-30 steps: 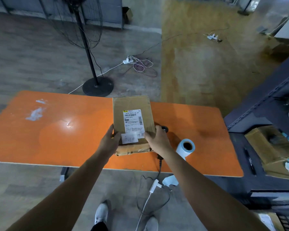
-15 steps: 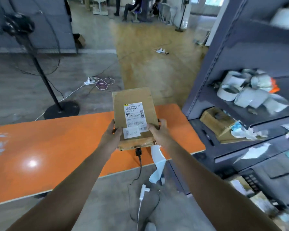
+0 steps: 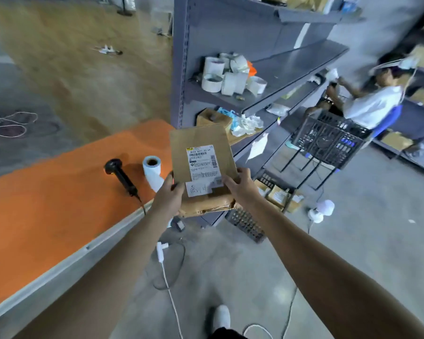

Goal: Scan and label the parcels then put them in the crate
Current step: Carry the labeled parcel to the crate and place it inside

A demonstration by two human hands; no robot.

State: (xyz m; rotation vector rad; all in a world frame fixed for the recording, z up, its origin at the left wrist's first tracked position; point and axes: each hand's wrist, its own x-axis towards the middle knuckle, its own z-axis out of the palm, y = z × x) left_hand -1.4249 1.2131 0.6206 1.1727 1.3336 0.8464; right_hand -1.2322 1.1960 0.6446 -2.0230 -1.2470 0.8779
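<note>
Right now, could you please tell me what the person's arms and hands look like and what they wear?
Both arms are bare as far as the picture shows; no sleeves appear. The left hand and right hand wear no gloves, and no watch, ring or wristband is visible.

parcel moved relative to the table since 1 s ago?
Yes. The parcel has gone rightward: it was over the orange table by the scanner, and is now mostly past its right end, toward the shelving.
</note>
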